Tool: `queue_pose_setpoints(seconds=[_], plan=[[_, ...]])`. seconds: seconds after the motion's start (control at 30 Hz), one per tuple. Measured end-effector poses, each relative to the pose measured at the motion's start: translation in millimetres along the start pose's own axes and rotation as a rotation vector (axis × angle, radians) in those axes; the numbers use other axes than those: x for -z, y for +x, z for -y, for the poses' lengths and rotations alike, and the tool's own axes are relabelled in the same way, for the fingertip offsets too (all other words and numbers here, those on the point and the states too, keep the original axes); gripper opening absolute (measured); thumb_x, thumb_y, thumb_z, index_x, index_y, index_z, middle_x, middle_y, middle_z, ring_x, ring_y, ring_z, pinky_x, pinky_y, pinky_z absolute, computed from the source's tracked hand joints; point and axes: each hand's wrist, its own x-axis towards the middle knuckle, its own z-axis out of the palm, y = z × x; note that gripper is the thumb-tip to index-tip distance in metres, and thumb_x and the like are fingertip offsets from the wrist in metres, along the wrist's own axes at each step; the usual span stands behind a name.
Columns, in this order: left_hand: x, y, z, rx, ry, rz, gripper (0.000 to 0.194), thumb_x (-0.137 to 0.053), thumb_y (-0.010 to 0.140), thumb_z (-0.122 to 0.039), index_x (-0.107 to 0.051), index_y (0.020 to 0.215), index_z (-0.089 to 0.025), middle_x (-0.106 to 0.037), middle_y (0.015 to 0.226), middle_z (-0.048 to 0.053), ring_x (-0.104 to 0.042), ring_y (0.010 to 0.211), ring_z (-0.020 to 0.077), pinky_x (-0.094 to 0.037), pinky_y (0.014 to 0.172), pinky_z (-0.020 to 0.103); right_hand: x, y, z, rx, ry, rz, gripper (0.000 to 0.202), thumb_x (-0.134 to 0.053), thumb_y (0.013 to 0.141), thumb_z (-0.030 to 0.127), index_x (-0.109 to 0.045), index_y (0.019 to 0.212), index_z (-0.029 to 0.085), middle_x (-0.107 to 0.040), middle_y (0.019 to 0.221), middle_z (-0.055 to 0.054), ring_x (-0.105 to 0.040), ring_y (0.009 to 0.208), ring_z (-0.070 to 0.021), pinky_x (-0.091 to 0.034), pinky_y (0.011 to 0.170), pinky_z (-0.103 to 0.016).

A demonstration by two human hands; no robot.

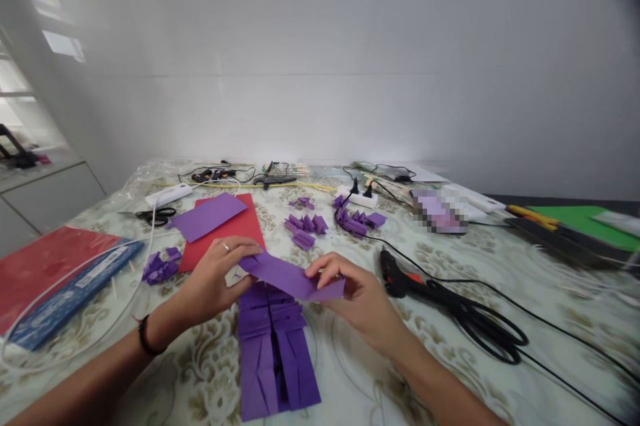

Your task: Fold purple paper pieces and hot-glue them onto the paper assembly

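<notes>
Pleated purple paper (255, 373) is laid nearest, with a purple strip (285, 275) held over its far end.
One end of the strip is pinched by the left hand (217, 273), the other by the right hand (357, 296), apparently so it is kept spread; whether it touches the pleats cannot be told from this angle. Loose purple pieces (306, 226) are left beyond.

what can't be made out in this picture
All in the head view:
Far end of the folded purple paper: hidden behind the purple strip in the left hand and right hand.
Red pack: cut off by the left edge.
Print on the blue band: too small, blurred.
Pixelated object: masked by blocks.
</notes>
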Motion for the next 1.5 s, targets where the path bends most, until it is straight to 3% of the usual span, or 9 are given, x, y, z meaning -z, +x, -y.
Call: queue_pose_setpoints(seconds=[0.13,0.23,0.43,0.6,0.7,0.87,1.13,1.3,1.5], plan=[[5.5,0.9,-1.4,0.172,-0.152,0.086,0.043,-0.069,0.1,-0.043,-0.064,0.139,-0.026,-0.058,0.151,0.014,-0.055,0.142,0.0335,-0.05,0.116,0.051,-0.9,-1.8,0.9,0.081,-0.084,-0.017,0.016,-0.084,0.083,0.019,-0.071,0.075,0.023,-0.072,0.106,-0.007,-0.068,0.099,-0.0228,-0.049,0.084,-0.033],[5.1,2.7,-0.1,0.272,-0.263,0.087,0.038,-0.058,0.105,-0.045,-0.064,0.137,-0.026,-0.058,0.151,0.013,-0.051,0.147,0.0331,-0.043,0.123,0.054,-0.5,-2.4,2.2,0.122,-0.148,-0.041,0.015,-0.082,0.083,0.016,-0.072,0.075,0.024,-0.071,0.108,-0.007,-0.068,0.098,-0.0229,-0.049,0.082,-0.033],[-8.2,5.3,3.5,0.512,-0.701,-0.03,0.058,-0.074,0.095,-0.04,-0.046,0.144,-0.025,-0.062,0.141,0.014,-0.072,0.112,0.0265,-0.062,0.098,0.046,0.2,-3.7,2.5,0.115,-0.211,-0.024,0.014,-0.081,0.085,0.017,-0.073,0.076,0.024,-0.07,0.113,-0.008,-0.068,0.105,-0.0258,-0.049,0.089,-0.037],[-12.4,3.0,0.2,0.519,-0.937,-0.019,0.081,-0.079,0.093,-0.031,-0.031,0.158,-0.028,-0.071,0.104,0.004,-0.074,0.083,0.0188,-0.065,0.081,0.037,-1.4,-3.1,4.3,0.066,-0.235,0.02,0.013,-0.08,0.085,0.017,-0.073,0.077,0.024,-0.068,0.119,-0.01,-0.067,0.112,-0.0288,-0.05,0.093,-0.04],[-12.8,2.3,-0.9,0.485,-0.911,-0.066,0.072,-0.081,0.091,-0.03,-0.045,0.153,-0.028,-0.072,0.114,0.007,-0.073,0.077,0.0152,-0.065,0.073,0.031,-2.2,-3.0,5.2,0.06,-0.26,0.067,0.015,-0.075,0.083,0.009,-0.074,0.081,0.024,-0.067,0.121,-0.009,-0.066,0.113,-0.0276,-0.049,0.096,-0.04],[-12.0,2.7,3.3,0.354,-0.849,-0.026,0.025,-0.082,0.091,-0.035,-0.082,0.11,-0.019,-0.073,0.129,0.015,-0.073,0.118,0.0285,-0.063,0.101,0.042,-3.1,-5.1,4.3,0.036,-0.306,0.168,0.026,-0.068,0.081,0.002,-0.075,0.091,0.025,-0.067,0.126,-0.008,-0.065,0.117,-0.0265,-0.048,0.102,-0.041],[-3.2,1.8,2.9,0.307,-0.753,0.011,0.028,-0.084,0.089,-0.04,-0.085,0.113,-0.024,-0.064,0.144,0.018,-0.063,0.134,0.0335,-0.06,0.103,0.045,-4.3,-4.1,6.0,-0.016,-0.106,0.176,0.021,-0.081,0.088,0.025,-0.076,0.109,0.029,-0.06,0.13,-0.01,-0.062,0.125,-0.0262,-0.055,0.103,-0.039],[3.3,3.7,-3.0,0.319,-0.624,-0.002,0.034,-0.07,0.099,-0.052,-0.086,0.113,-0.026,-0.067,0.143,0.016,-0.054,0.143,0.0361,-0.046,0.119,0.057,-2.5,-2.1,5.0,-0.101,-0.05,0.166,0.025,-0.088,0.084,0.038,-0.08,0.106,0.029,-0.063,0.13,-0.011,-0.06,0.129,-0.0285,-0.055,0.104,-0.04],[-4.2,2.4,-8.4,0.324,-0.782,-0.044,0.024,-0.085,0.088,-0.033,-0.083,0.11,-0.023,-0.068,0.143,0.016,-0.06,0.138,0.0315,-0.056,0.108,0.045,-7.4,-2.1,9.3,-0.178,-0.056,0.253,0.03,-0.085,0.086,0.052,-0.08,0.094,0.024,-0.07,0.101,-0.007,-0.066,0.097,-0.0235,-0.054,0.083,-0.034]])
